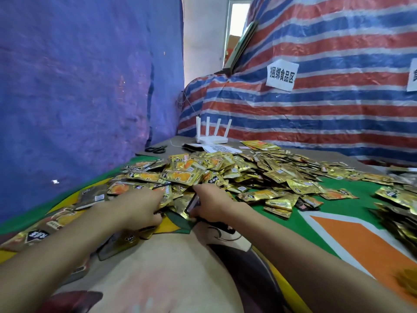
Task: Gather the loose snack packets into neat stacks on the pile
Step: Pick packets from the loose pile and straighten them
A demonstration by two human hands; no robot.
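We note a broad heap of gold foil snack packets point(225, 170) on the green-and-orange covered table point(338, 222). At the heap's near edge, the right hand point(214, 204) grips a small upright stack of packets point(193, 203). Just beside it, the left hand point(140, 206) curls its fingers into loose packets; we cannot tell whether it holds any. A white four-antenna router point(212, 136) stands behind the heap.

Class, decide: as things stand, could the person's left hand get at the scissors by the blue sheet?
Probably yes: the scissors lie uncovered beyond the pile, but the left hand grips packets and must reach across them.
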